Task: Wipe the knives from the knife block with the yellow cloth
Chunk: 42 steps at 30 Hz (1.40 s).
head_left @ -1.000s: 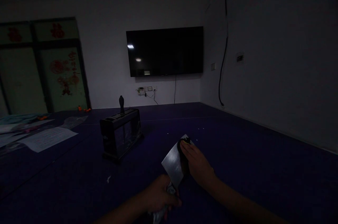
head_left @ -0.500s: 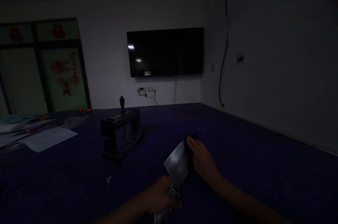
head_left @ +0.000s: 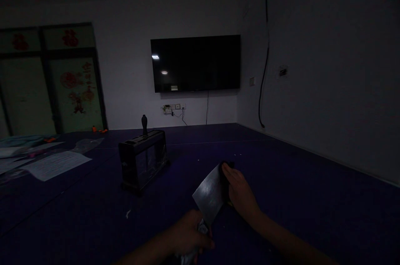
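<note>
A cleaver (head_left: 208, 195) with a broad shiny metal blade is tilted up in front of me. My left hand (head_left: 189, 233) is wrapped around its handle, which looks silvery, perhaps covered in clear plastic. Against the blade's right side is a dark object (head_left: 224, 179), too dim to make out its kind. My right hand (head_left: 240, 190) grips this object, fingers laid along its top, with a small yellow spot showing beneath. Left of the hands stands a black knife block (head_left: 143, 158) with clear sides and one dark handle (head_left: 144, 123) sticking up from it.
Both hands are over a dark purple surface (head_left: 93, 215), with a small white scrap (head_left: 128, 214) on it. Printed papers (head_left: 59, 165) and clear plastic (head_left: 89, 144) lie at the left. A television (head_left: 196, 63) hangs on the far wall; a cable (head_left: 264, 86) runs down the right wall.
Both hands, the cleaver and the dark object keep nearly the same pose. The view has shifted very slightly, and a yellow spot now shows under the right hand.
</note>
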Each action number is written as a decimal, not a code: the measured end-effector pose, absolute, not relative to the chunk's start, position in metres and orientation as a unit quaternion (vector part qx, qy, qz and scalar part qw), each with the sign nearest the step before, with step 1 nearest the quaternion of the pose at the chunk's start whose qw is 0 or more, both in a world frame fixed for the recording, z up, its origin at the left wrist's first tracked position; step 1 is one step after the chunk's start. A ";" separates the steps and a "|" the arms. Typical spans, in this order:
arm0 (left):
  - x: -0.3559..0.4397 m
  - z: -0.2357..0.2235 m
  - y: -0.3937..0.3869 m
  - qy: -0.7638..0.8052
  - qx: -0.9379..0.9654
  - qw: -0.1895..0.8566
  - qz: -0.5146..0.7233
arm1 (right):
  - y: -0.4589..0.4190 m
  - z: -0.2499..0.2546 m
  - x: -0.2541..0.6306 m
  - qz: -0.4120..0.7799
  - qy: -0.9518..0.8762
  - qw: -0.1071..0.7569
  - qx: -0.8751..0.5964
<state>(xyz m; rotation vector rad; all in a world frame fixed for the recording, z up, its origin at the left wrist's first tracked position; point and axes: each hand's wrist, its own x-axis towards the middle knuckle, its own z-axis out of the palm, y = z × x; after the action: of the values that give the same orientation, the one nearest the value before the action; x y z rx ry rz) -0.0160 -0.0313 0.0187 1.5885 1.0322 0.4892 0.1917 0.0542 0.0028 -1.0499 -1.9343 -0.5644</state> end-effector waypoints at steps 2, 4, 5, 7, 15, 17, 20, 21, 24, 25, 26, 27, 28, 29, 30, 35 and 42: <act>-0.015 0.017 -0.030 0.443 0.666 0.564 0.207 | 0.052 0.001 0.189 -0.232 -0.779 0.410 -0.415; -0.015 0.016 -0.029 0.441 0.665 0.566 0.207 | 0.049 -0.001 0.185 -0.231 -0.791 0.394 -0.408; -0.015 0.015 -0.029 0.439 0.666 0.566 0.209 | 0.048 -0.002 0.183 -0.228 -0.796 0.386 -0.407; -0.016 0.016 -0.028 0.440 0.671 0.561 0.203 | 0.046 -0.004 0.181 -0.222 -0.802 0.380 -0.405; -0.016 0.029 -0.033 0.455 0.689 0.543 0.154 | 0.045 0.007 0.185 -0.173 -0.763 0.477 -0.401; -0.016 0.032 -0.036 0.467 0.690 0.532 0.152 | 0.047 0.007 0.187 -0.160 -0.753 0.494 -0.403; -0.017 0.032 -0.038 0.462 0.691 0.525 0.181 | 0.050 0.005 0.189 -0.147 -0.744 0.507 -0.408; -0.017 0.031 -0.038 0.459 0.690 0.527 0.188 | 0.051 0.004 0.189 -0.146 -0.740 0.513 -0.410; -0.019 0.027 -0.036 0.461 0.680 0.541 0.182 | 0.054 0.002 0.191 -0.150 -0.737 0.517 -0.408; -0.019 0.025 -0.034 0.462 0.677 0.546 0.176 | 0.054 0.002 0.191 -0.155 -0.739 0.513 -0.407; -0.020 0.024 -0.033 0.461 0.675 0.550 0.170 | 0.054 0.002 0.192 -0.161 -0.742 0.507 -0.408; -0.020 0.023 -0.032 0.458 0.675 0.554 0.168 | 0.054 0.002 0.192 -0.168 -0.745 0.499 -0.409; -0.020 0.022 -0.031 0.453 0.676 0.556 0.170 | 0.053 0.003 0.191 -0.175 -0.748 0.492 -0.410; -0.020 0.021 -0.031 0.450 0.675 0.558 0.174 | 0.053 0.003 0.191 -0.183 -0.749 0.487 -0.412; -0.020 0.020 -0.031 0.448 0.674 0.559 0.181 | 0.052 0.004 0.190 -0.191 -0.750 0.481 -0.411; -0.017 0.020 -0.031 0.446 0.664 0.565 0.202 | 0.048 0.003 0.186 -0.221 -0.776 0.432 -0.403; -0.016 0.020 -0.027 0.448 0.668 0.560 0.198 | 0.048 -0.002 0.183 -0.228 -0.796 0.374 -0.417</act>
<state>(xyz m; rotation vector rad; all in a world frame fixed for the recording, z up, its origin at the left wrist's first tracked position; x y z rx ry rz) -0.0163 -0.0267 0.0195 1.5750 1.0557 0.4656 0.1833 0.0475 -0.0023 -1.0677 -2.0393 -0.5839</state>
